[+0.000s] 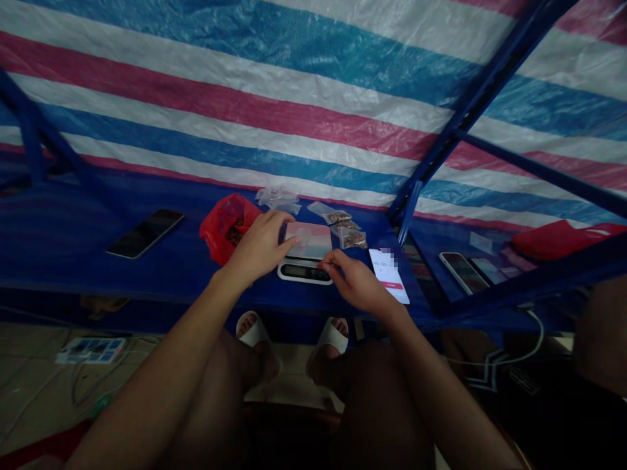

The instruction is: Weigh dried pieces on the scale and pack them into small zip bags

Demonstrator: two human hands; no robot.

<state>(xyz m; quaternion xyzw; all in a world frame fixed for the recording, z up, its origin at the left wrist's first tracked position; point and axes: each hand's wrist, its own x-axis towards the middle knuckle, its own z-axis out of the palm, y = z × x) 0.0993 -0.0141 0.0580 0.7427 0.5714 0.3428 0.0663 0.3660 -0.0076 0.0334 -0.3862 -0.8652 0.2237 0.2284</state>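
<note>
Scale is your landmark here, so I'll place everything off that. It's sitting on the blue bench right in front of you, with the display along the edge nearest you, which makes sense since you can read it without leaning over. Too dark for me to tell any digits though.

Your left hand is over the scale's left side, thumb and fingers spread apart across the edge of the plate. My guess is that's to steady it, but I can't tell if you're pinching anything. Your right hand is at the front right corner, fingers curled and tips bunched at the end of the display. Looks like button territory to me, and again I can't tell if there's anything between those tips.

Red bag is just left of the scale, mouth gaping, brown bits inside, partly behind your left hand. Probably parked there for easy reach. Flat clear baggies lie just beyond the scale, and filled baggies are off its far right corner, so I'd say you've got them sorted into separate spots.

Lit phone lies to the right of the scale, screen up, likely so you can glance at it. Dark phone is well left of the scale, out of the way.
</note>
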